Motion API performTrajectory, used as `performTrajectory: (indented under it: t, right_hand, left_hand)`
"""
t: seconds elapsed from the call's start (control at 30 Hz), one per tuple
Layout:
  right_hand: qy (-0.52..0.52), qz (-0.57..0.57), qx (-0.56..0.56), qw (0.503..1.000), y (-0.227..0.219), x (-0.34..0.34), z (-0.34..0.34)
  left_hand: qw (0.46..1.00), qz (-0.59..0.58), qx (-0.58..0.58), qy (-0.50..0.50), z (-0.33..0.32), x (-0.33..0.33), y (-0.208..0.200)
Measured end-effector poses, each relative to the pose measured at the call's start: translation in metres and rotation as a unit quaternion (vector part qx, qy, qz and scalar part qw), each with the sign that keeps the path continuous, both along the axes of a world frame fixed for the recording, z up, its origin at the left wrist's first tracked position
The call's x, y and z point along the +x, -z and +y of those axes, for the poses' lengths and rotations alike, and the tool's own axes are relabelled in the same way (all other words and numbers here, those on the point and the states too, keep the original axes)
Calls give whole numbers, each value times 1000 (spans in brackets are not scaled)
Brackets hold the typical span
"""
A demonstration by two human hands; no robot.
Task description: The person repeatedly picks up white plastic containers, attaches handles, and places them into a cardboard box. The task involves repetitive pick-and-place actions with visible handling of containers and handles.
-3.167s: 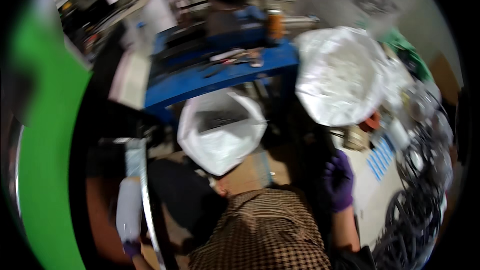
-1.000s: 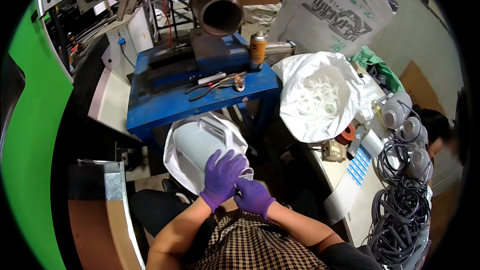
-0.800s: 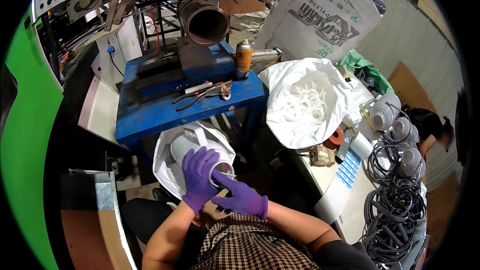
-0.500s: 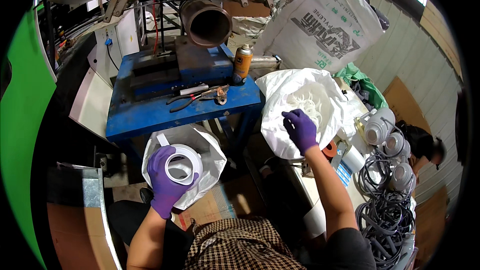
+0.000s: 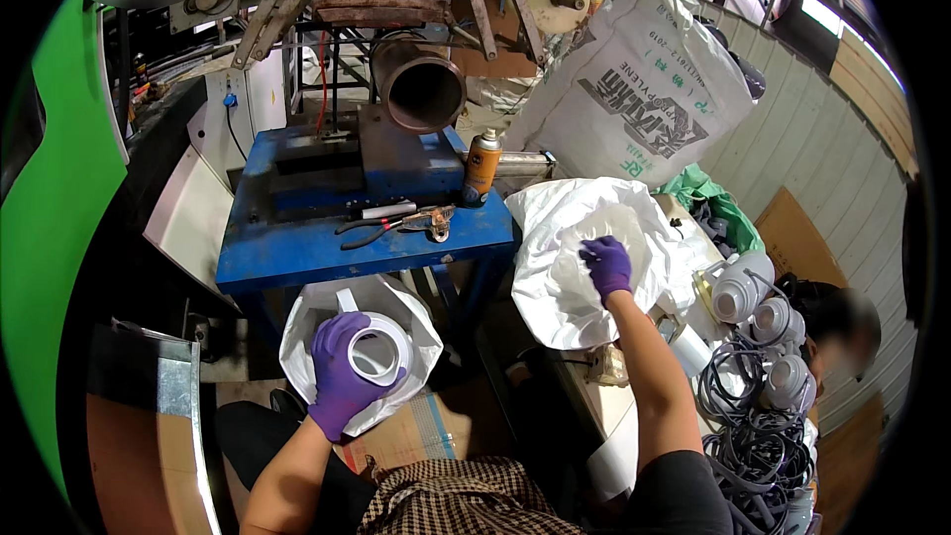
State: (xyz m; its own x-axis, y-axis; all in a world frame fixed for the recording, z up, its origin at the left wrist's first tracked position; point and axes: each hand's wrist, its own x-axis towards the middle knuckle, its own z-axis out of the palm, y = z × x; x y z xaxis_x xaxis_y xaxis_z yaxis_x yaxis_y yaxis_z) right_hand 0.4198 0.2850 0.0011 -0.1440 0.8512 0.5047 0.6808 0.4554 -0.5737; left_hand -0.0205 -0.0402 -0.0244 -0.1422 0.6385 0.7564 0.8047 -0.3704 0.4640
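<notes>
Closest to the person is a checked apron (image 5: 466,500), and just past it the left hand (image 5: 342,374), purple glove on, is wrapped partway round a white jug (image 5: 399,330), fingers and thumb hugging the rim. The jug's in the mouth of an open white bag (image 5: 424,345), its round opening tipped up. Dark hoses (image 5: 758,481) are heaped off to the right. The right hand (image 5: 607,266), same glove, is reaching into a second bag (image 5: 548,287), fingers half curled; honestly can't tell if it's got anything, it's pretty washed out in there. Further back, the blue tabletop (image 5: 396,265) has pliers (image 5: 369,234) and a spray can (image 5: 481,172).
</notes>
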Motion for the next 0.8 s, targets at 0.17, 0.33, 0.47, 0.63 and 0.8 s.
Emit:
performTrajectory:
  t: [0.17,0.33,0.47,0.63,0.8]
  right_hand:
    - [115,38,-122,985,-32,49,-13]
    - [93,24,-62,994,-64,34,-51]
    - [85,194,-170,962,-49,34,-48]
    - [-103,310,-242,914,-30,46,-50]
    - [6,127,-248,961,-27,23,-85]
  left_hand:
    - [1000,2,-8,-18,-2,-1,-3]
    - [1000,1,8,-27,-1,1,-5]
    - [1000,-1,-2,-13,1,4,-5]
    - [1000,-14,-1,-8,-2,5,-7]
    - [1000,-18,1,-1,-6,0,-6]
